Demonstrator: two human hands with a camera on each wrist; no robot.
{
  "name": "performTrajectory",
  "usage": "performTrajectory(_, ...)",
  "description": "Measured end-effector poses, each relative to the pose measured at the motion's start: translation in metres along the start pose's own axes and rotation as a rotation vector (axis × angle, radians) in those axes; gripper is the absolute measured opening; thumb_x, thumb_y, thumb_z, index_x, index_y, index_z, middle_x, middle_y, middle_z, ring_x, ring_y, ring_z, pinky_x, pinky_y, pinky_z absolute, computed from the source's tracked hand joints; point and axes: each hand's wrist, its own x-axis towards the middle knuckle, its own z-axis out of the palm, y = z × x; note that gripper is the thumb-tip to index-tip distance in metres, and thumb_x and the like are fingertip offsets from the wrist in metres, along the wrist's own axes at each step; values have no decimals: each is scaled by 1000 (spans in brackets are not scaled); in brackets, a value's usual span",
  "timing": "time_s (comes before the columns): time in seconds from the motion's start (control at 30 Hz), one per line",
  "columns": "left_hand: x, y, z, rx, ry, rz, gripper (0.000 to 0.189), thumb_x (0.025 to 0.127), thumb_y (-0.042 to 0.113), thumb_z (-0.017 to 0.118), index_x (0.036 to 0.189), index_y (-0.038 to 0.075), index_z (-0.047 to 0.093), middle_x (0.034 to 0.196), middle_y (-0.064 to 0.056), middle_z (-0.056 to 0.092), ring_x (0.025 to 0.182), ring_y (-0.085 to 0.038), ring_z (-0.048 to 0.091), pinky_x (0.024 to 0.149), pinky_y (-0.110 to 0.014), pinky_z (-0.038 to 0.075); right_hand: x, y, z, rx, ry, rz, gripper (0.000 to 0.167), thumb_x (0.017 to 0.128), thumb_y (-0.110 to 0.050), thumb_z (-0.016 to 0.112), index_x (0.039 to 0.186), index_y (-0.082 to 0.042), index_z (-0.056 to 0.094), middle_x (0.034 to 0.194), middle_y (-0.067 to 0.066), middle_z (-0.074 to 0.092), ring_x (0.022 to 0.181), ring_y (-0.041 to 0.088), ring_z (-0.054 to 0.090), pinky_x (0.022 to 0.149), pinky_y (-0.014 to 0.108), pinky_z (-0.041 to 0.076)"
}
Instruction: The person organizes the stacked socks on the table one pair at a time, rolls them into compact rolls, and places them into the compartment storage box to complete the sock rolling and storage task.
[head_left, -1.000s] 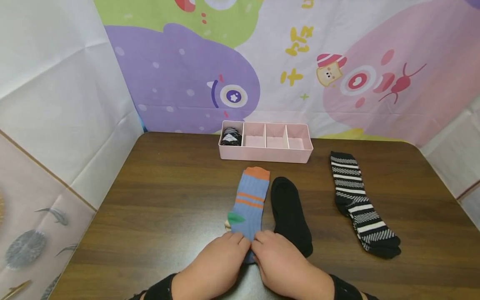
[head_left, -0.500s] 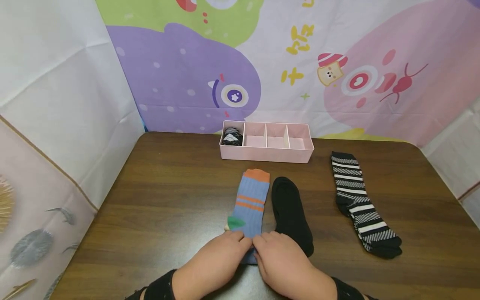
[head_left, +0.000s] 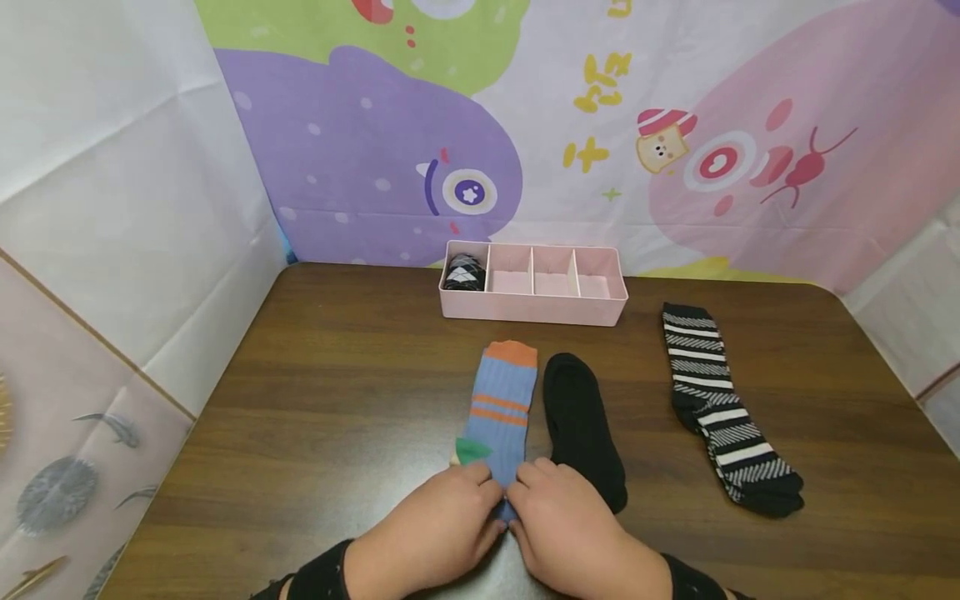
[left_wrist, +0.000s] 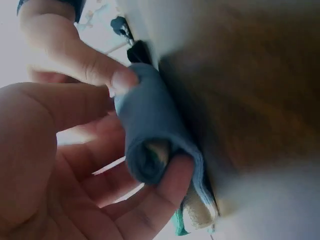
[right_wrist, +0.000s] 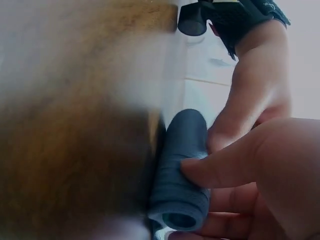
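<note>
A blue sock (head_left: 501,387) with an orange cuff, two orange stripes and a green heel lies lengthwise before me, its near end rolled up. My left hand (head_left: 435,521) grips one end of the roll; in the left wrist view a finger touches the spiral end of the rolled sock (left_wrist: 155,110). My right hand (head_left: 566,521) holds the other end, with its thumb pressed on the rolled sock (right_wrist: 180,175) in the right wrist view. Both hands hide most of the roll from the head view. A black sock (head_left: 583,425) lies flat just right of the blue one.
At the back of the brown table (head_left: 337,367) stands a pink divided box (head_left: 532,310). Its leftmost compartment holds a rolled black, grey and white argyle sock (head_left: 464,273). A black-and-white striped pair of socks (head_left: 723,408) lies at the right. Printed cloth hangs behind the table.
The blue sock's cuff and green heel have slid slightly toward me. Both thumbs now show at the near side of the roll, where flat blue fabric showed before.
</note>
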Motion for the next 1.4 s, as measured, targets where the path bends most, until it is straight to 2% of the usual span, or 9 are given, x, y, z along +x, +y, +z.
performTrajectory(0.17, -2, 1, 0, -83, 8, -32, 20, 92, 14, 74, 107, 12, 61, 94, 7, 51, 76, -6, 52, 71, -24, 50, 1, 2, 0, 60, -23, 26, 14, 96, -25, 71, 91, -12, 69, 78, -7, 49, 71, 11, 45, 65, 30, 45)
performTrajectory(0.3, -2, 2, 1, -58, 19, -47, 12, 95, 9, 69, 104, 11, 61, 91, 5, 52, 75, -6, 54, 70, -25, 51, 2, 1, 1, 123, -35, 57, 17, 98, -24, 69, 86, -14, 62, 74, -8, 50, 68, 10, 49, 63, 31, 45)
performTrajectory(0.43, -1, 2, 2, -41, -4, -77, 15, 93, 7, 70, 106, 11, 64, 92, 5, 56, 79, -6, 57, 73, -26, 53, 1, 1, 2, 160, -30, 88, 16, 98, -24, 70, 92, -14, 58, 77, -7, 55, 69, 10, 53, 61, 31, 45)
performTrajectory(0.67, -1, 0, 3, -117, -15, -135, 20, 90, 1, 70, 105, 14, 65, 90, 4, 52, 70, -7, 51, 64, -25, 47, -3, -2, 1, 117, 5, 10, 15, 95, -21, 74, 105, -12, 66, 92, -5, 54, 79, 10, 52, 69, 30, 49)
performTrajectory(0.8, -2, 1, 3, -47, 28, -219, 11, 92, 11, 73, 97, 14, 64, 85, 2, 50, 61, -11, 49, 54, -28, 43, -2, -3, 1, 71, 10, -37, 16, 94, -19, 75, 107, -12, 68, 94, -4, 56, 79, 11, 53, 69, 30, 50)
performTrajectory(0.93, -3, 2, 2, 34, 64, -290, 16, 91, 20, 76, 96, 13, 63, 85, -1, 51, 60, -16, 51, 49, -33, 41, 0, -3, 3, 52, 27, -51, 11, 98, -16, 70, 107, -11, 70, 93, -3, 57, 78, 11, 52, 68, 29, 49)
performTrajectory(1.07, -3, 4, 2, 38, 76, -280, 15, 92, 17, 75, 98, 13, 62, 86, -1, 49, 61, -16, 50, 49, -32, 40, 2, -2, 2, 89, 3, -48, 11, 98, -14, 67, 108, -10, 70, 91, -3, 55, 77, 9, 49, 68, 27, 48)
performTrajectory(1.2, -4, 5, 0, 30, 70, -226, 12, 91, 15, 74, 98, 12, 65, 87, -1, 49, 61, -17, 50, 52, -32, 43, 3, 1, 4, 138, -1, -39, 14, 99, -11, 65, 111, -8, 71, 94, -3, 56, 81, 9, 51, 72, 27, 50)
performTrajectory(1.4, -6, 4, -3, -7, 41, -168, 19, 85, 14, 78, 99, 8, 66, 88, 0, 50, 66, -15, 54, 59, -31, 47, 3, 5, 6, 184, -20, -12, 17, 99, -10, 64, 115, -7, 70, 98, -3, 57, 88, 10, 54, 79, 28, 52)
